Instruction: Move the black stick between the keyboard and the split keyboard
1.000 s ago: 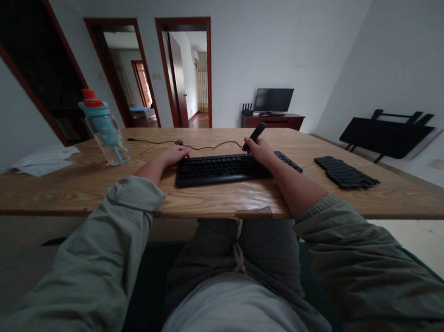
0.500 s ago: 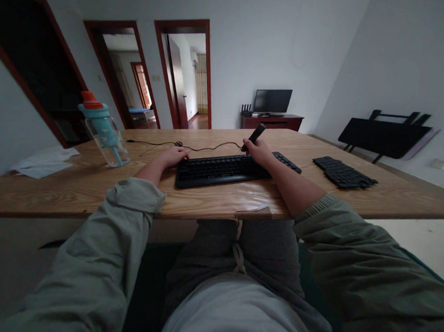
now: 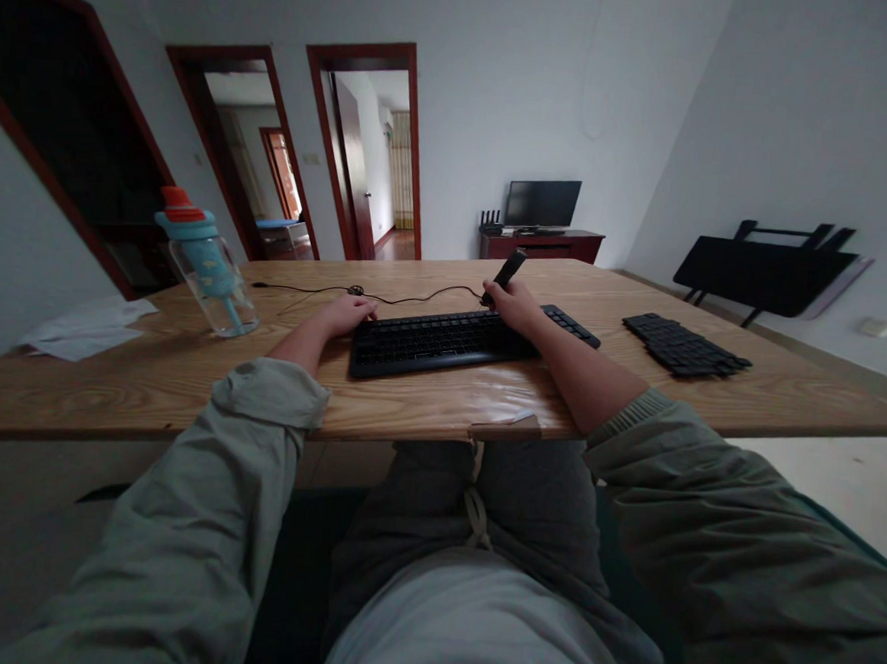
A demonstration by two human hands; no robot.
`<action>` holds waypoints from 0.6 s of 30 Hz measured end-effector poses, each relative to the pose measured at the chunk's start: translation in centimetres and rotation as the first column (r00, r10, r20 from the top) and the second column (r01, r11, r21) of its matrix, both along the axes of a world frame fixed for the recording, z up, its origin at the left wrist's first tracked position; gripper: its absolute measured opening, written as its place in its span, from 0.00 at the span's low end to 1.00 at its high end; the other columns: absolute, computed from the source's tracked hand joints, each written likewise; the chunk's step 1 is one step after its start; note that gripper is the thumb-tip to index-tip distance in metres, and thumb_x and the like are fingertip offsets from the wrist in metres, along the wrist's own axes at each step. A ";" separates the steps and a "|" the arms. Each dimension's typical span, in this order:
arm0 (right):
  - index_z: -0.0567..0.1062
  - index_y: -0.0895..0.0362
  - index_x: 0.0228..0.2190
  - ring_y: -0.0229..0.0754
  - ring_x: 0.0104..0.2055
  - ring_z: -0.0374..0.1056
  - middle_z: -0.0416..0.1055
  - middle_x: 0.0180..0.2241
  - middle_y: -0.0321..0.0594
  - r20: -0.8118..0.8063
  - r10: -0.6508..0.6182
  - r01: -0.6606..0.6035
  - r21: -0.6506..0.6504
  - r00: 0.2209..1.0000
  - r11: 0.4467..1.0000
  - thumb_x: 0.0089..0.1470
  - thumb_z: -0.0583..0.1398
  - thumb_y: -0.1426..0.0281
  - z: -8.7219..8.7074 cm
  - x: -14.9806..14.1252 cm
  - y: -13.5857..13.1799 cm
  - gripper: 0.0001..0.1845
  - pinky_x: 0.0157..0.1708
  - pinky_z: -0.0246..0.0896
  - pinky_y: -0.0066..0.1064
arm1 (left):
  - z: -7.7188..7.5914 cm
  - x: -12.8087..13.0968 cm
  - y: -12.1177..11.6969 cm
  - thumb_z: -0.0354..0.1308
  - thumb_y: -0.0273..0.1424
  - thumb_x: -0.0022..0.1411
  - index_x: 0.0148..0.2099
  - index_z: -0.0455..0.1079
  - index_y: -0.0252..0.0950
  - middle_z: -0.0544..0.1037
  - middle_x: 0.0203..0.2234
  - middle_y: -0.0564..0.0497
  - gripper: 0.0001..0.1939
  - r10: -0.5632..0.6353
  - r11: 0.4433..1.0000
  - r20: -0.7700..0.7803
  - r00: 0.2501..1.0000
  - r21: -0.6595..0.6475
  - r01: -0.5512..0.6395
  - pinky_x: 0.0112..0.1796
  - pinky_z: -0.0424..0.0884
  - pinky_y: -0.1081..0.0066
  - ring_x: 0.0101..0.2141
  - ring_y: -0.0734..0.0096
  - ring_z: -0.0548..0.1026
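A black computer keyboard (image 3: 434, 350) lies on the wooden table in front of me. At its back left corner, my left hand (image 3: 345, 314) has its fingers curled over the edge, gripping it. My right hand (image 3: 514, 304) is closed around a thick black stick-shaped tool (image 3: 509, 268), which tilts up to the right. The tool's lower end is hidden by my fingers, near the keyboard's back edge. Behind the keyboard runs a thin black cable (image 3: 416, 297). Further right lies a flat patch of what look like loose black keycaps (image 3: 684, 347), set close together with ragged edges.
A clear water bottle (image 3: 217, 276) with a blue and red lid stands at the table's left, beside crumpled white paper (image 3: 87, 327). The table's near edge (image 3: 505, 428) has a torn brown strip. Beyond are a TV (image 3: 543, 203) on a cabinet and a folded black table (image 3: 770, 276).
My hands, the keyboard and the tool hold nearly the same places. The whole view has shifted very slightly.
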State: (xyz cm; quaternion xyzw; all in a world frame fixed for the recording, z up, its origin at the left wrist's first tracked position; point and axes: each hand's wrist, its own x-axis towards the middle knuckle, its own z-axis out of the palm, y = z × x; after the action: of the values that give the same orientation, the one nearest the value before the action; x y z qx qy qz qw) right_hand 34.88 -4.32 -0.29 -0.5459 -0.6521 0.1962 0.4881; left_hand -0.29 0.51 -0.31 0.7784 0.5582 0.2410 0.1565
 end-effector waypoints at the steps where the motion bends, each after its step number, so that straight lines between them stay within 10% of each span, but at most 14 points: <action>1: 0.74 0.59 0.26 0.42 0.30 0.69 0.75 0.27 0.43 -0.004 0.006 -0.006 0.003 1.000 1.000 0.65 0.57 0.61 0.0 0.0 0.0 0.19 0.35 0.60 0.30 | 0.0 0.0 0.0 0.53 0.50 0.58 0.30 0.75 0.38 0.79 0.30 0.46 0.21 0.005 1.000 0.002 1.000 -0.002 -0.005 0.35 0.69 0.65 0.34 0.58 0.75; 10: 0.74 0.58 0.25 0.41 0.31 0.68 0.73 0.27 0.41 -0.058 0.005 -0.005 -0.004 0.998 1.000 0.56 0.61 0.67 -0.2 -0.9 0.2 0.11 0.35 0.60 0.31 | 0.0 0.1 -0.2 0.54 0.44 0.61 0.32 0.77 0.36 0.80 0.29 0.46 0.19 0.003 1.000 0.004 1.000 0.004 -0.003 0.36 0.70 0.65 0.33 0.58 0.76; 18: 0.62 0.54 0.22 0.34 0.21 0.57 0.58 0.19 0.31 -0.605 0.022 -0.104 -0.101 0.796 0.989 0.49 0.56 0.72 -0.4 -4.9 1.7 0.08 0.28 0.63 0.27 | 0.6 1.1 -1.2 0.55 0.40 0.61 0.29 0.78 0.36 0.80 0.28 0.46 0.16 0.026 1.000 0.032 0.999 -0.009 -0.026 0.37 0.72 0.64 0.33 0.57 0.77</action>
State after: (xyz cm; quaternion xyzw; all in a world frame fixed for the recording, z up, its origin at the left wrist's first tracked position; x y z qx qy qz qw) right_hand 29.98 -2.62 -0.71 -0.4636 -0.4668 0.4175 0.6268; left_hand 0.80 -0.64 0.33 0.7663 0.5667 0.2532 0.1657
